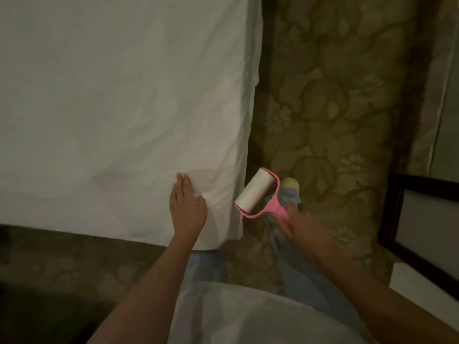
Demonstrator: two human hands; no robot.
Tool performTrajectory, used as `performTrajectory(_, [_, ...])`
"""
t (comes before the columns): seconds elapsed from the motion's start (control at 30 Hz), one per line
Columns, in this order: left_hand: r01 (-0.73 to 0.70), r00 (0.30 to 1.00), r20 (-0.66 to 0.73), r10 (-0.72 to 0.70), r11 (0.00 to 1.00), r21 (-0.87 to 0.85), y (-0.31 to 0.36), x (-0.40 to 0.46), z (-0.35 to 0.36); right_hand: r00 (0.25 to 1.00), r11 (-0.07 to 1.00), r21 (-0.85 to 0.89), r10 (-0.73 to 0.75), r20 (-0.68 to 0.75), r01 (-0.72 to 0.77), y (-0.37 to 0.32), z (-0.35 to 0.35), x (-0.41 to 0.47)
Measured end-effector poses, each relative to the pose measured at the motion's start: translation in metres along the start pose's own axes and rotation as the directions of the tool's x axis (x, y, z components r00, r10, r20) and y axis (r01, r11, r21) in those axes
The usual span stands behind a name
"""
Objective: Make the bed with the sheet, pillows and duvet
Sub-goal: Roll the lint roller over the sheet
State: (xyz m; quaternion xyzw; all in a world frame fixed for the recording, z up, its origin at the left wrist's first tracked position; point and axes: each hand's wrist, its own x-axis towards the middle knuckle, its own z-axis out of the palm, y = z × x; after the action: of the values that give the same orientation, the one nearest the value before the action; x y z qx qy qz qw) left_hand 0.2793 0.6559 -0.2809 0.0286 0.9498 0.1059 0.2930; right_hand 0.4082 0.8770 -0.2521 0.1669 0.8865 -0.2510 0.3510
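A white sheet (119,100) covers the bed and fills the upper left of the head view, smooth except for faint creases near the corner. My left hand (187,207) lies flat on the sheet near the bed's near right corner, fingers together and extended. My right hand (301,225) grips the pink handle of a lint roller (255,193), whose white roll hangs in the air just off the bed's right edge. No pillows or duvet are in view.
A floral patterned carpet (335,108) runs along the bed's right side and in front of it. A dark-framed piece of furniture (407,214) stands at the right edge. My legs in light blue trousers stand at the bed corner.
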Motion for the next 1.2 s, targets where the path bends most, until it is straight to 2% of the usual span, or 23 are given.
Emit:
performTrajectory(0.13, [0.055, 0.998, -0.026, -0.057, 0.994, -0.094, 0.021, -0.028, 0.016, 0.990, 0.985, -0.102, -0.139, -0.022, 0.136, -0.010, -0.040, 0.054])
performTrajectory(0.23, [0.114, 0.978, -0.147, -0.149, 0.968, -0.224, 0.031, -0.039, 0.014, 0.981, 0.978, -0.080, -0.193, 0.009, 0.193, -0.064, -0.052, 0.102])
performTrajectory(0.3, [0.197, 0.942, -0.202, -0.269, 0.928, -0.316, 0.033, -0.039, 0.011, 0.972, 0.971, -0.043, -0.236, 0.006, 0.236, -0.109, -0.058, 0.131])
performTrajectory(0.43, [0.259, 0.920, -0.176, -0.350, 0.881, -0.396, 0.031, -0.031, 0.000, 0.957, 0.954, -0.079, -0.290, -0.004, 0.289, -0.167, -0.078, 0.164])
performTrajectory(0.5, [0.284, 0.916, -0.152, -0.372, 0.867, -0.408, 0.029, -0.022, -0.004, 0.951, 0.945, -0.109, -0.308, 0.010, 0.307, -0.153, -0.081, 0.162])
performTrajectory(0.63, [0.280, 0.921, -0.134, -0.364, 0.863, -0.420, 0.034, 0.001, -0.004, 0.942, 0.928, -0.163, -0.328, 0.070, 0.335, -0.067, -0.088, 0.134])
performTrajectory(0.73, [0.221, 0.931, -0.204, -0.302, 0.913, -0.344, 0.040, 0.016, 0.005, 0.946, 0.906, -0.274, -0.314, 0.080, 0.324, -0.005, -0.106, 0.117])
performTrajectory(0.8, [0.215, 0.918, -0.260, -0.301, 0.926, -0.311, 0.044, 0.027, 0.009, 0.963, 0.918, -0.293, -0.264, 0.053, 0.268, 0.015, -0.118, 0.112])
performTrajectory(0.87, [0.257, 0.907, -0.250, -0.340, 0.915, -0.310, 0.049, 0.043, 0.008, 0.980, 0.940, -0.281, -0.199, 0.008, 0.193, 0.019, -0.127, 0.116])
performTrajectory(0.97, [0.329, 0.863, -0.295, -0.410, 0.900, -0.286, 0.055, 0.073, 0.004, 0.982, 0.943, -0.282, -0.189, -0.008, 0.179, -0.012, -0.138, 0.144])
performTrajectory(1.2, [0.399, 0.745, -0.464, -0.480, 0.877, -0.267, 0.047, 0.138, -0.008, 0.904, 0.844, -0.340, -0.425, 0.049, 0.415, -0.195, -0.149, 0.258])
